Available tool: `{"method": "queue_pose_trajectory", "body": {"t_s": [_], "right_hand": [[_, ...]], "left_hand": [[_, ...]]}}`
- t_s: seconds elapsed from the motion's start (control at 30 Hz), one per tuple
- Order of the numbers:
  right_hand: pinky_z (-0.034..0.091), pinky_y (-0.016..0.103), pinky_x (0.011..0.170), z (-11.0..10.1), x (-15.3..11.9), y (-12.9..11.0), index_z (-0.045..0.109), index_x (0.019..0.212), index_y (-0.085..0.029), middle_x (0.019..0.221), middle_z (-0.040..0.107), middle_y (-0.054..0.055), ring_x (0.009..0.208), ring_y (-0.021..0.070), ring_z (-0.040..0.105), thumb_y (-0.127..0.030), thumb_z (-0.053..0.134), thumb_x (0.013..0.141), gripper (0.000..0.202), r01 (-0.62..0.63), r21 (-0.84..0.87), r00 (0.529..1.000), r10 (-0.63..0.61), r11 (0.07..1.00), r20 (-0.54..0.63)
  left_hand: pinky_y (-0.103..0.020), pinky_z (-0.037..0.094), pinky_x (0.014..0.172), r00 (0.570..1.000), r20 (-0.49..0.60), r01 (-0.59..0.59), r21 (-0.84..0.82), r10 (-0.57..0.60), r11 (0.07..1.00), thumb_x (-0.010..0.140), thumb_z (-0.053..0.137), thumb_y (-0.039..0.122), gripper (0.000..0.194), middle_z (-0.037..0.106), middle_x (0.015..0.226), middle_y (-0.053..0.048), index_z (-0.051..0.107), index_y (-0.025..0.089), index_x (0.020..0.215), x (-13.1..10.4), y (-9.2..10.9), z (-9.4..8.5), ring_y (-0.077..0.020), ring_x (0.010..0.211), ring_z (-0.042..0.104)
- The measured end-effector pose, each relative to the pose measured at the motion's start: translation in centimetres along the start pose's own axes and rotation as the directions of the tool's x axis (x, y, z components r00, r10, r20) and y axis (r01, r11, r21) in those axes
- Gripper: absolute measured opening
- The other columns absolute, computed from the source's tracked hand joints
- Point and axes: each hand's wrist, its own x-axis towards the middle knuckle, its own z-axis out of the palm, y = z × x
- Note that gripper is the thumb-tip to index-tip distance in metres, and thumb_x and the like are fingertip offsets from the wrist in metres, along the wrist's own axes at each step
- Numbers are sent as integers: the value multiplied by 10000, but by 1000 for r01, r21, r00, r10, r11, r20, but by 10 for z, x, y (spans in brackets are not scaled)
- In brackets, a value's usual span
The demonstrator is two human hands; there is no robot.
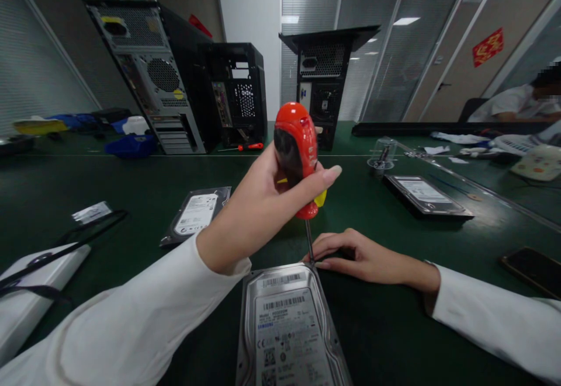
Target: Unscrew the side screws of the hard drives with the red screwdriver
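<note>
A silver hard drive (287, 327) with a white label lies flat on the dark green table in front of me. My left hand (267, 199) is wrapped round the red and black handle of a screwdriver (295, 146), which stands nearly upright. Its metal shaft runs down to the far right corner of the drive. Close to the tip, my right hand (359, 251) rests low on the table, thumb and fingers drawn together beside that corner. Whether those fingers pinch the tip, a screw or only the drive's edge is hidden.
Two more hard drives, one in a bag (195, 214) and one at right (425, 196), lie farther back. Computer cases (188, 70) stand behind. A clear cup (382, 155) is at right, a phone (532, 269) near the edge. Another person (508, 103) sits far right.
</note>
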Motion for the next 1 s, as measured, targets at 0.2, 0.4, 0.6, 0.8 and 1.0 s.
{"method": "queue_pose_trajectory", "body": {"t_s": [0.2,0.4,0.6,0.8,1.0], "right_hand": [[468,274,902,0,0,1,623,1082,-147,1072,641,53,997,128,593,-286,526,885,261,-7,-29,1000,7,1000,-7],[472,259,889,0,0,-1,623,1072,-134,1062,645,56,986,121,599,-278,525,886,255,-14,-30,1000,14,999,-10],[470,266,893,1,1,-1,622,1077,-144,1069,644,51,992,125,594,-280,518,890,253,-11,-40,1000,11,999,-3],[466,279,907,1,1,1,624,1074,-142,1079,642,57,1001,130,594,-280,523,885,255,1,-23,1000,-1,1000,-11],[469,272,902,0,1,1,624,1071,-127,1076,640,62,998,127,593,-274,522,886,257,0,-7,1000,0,1000,-5]], "left_hand": [[-247,580,662,1000,17,7,57,-8,998,750,681,348,458,630,1045,-41,554,211,1168,0,1,-2,-185,868,650],[-281,579,703,998,-58,-21,140,29,990,698,723,369,463,639,993,-35,587,184,1100,3,-1,-4,-183,847,649],[-310,583,749,996,-36,-84,54,86,995,690,733,290,385,664,949,-18,576,187,1026,4,-1,-3,-190,860,666],[-293,566,839,997,27,-74,-54,76,996,754,660,168,380,658,1053,-17,512,213,1101,3,0,2,-187,976,654],[-255,546,850,994,86,-62,-52,66,997,785,610,111,383,648,1060,-21,492,193,1140,4,-4,2,-165,997,631]]}}
